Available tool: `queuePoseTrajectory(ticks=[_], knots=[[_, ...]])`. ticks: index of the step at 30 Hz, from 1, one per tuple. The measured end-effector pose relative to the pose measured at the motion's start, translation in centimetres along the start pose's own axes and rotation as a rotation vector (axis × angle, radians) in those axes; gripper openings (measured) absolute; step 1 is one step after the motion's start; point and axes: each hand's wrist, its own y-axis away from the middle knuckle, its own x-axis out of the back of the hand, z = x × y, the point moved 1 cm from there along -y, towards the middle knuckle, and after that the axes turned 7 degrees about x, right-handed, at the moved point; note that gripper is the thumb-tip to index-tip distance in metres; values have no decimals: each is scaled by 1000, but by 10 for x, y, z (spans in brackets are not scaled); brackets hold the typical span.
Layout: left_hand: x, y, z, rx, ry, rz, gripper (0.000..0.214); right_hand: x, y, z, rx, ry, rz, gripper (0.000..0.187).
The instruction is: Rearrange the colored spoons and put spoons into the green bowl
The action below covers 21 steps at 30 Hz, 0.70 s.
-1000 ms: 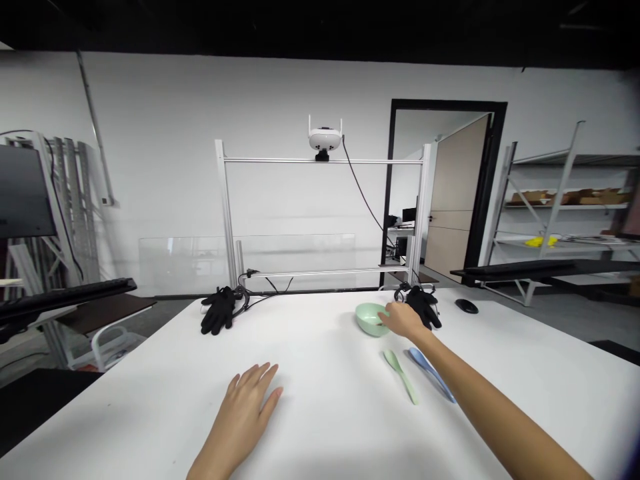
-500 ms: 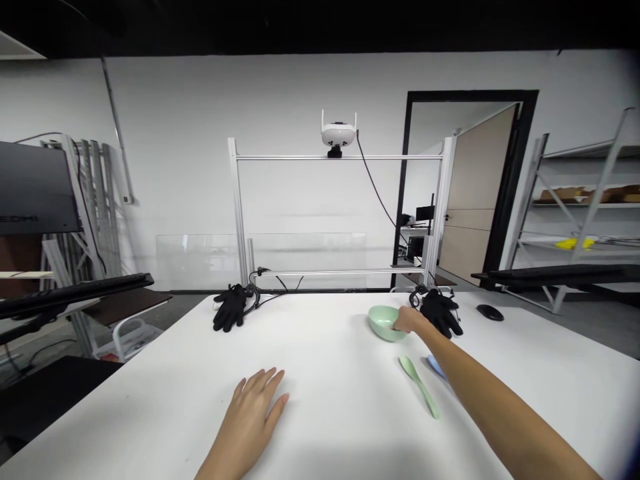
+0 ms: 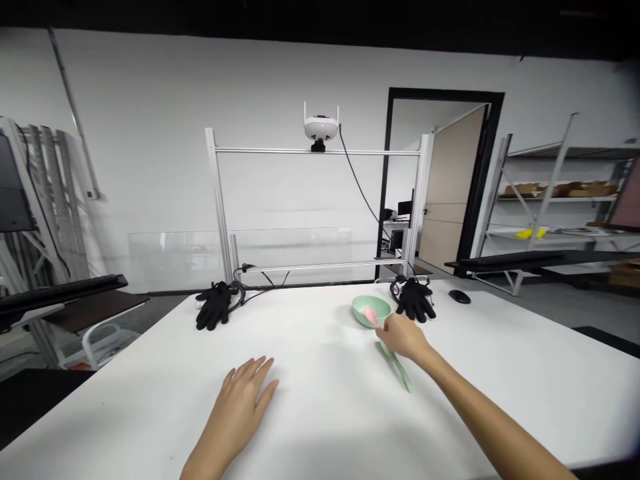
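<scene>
A pale green bowl (image 3: 371, 311) stands on the white table (image 3: 320, 413), far right of centre. My right hand (image 3: 403, 337) is just in front of the bowl, fingers pinched on a pink spoon (image 3: 371, 315) whose end lies over the bowl's near rim. A green spoon (image 3: 401, 372) lies on the table, partly under that hand. My left hand (image 3: 245, 393) rests flat on the table at the near left, fingers stretched out, holding nothing.
Two black gloves (image 3: 214, 305) (image 3: 415, 300) with cables lie at the table's far edge, below an aluminium frame (image 3: 218, 207) carrying a white camera (image 3: 321, 127). A black mouse (image 3: 459, 297) sits far right. Shelving and an open door stand behind.
My right hand has drawn back from the bowl toward me and now grips a pink spoon. The blue spoon seen earlier beside the green one no longer shows. The left hand stays flat.
</scene>
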Motion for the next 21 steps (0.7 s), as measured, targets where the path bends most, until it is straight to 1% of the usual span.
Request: queuePoseTrajectory(ticks=[5, 9, 12, 17, 21], knots=[[2, 2, 6, 7, -8, -27, 56, -28, 29, -9, 8, -26, -44, 29], [0, 3, 5, -1, -4, -20, 54, -40, 43, -15, 28, -33, -67, 30], [-1, 3, 4, -7, 8, -3, 53, -48, 47, -19, 32, -15, -61, 30], [1, 3, 6, 6, 5, -23, 54, -64, 45, -23, 10, 8, -108, 29], [2, 4, 7, 13, -2, -30, 55, -71, 46, -22, 12, 2, -111, 29]])
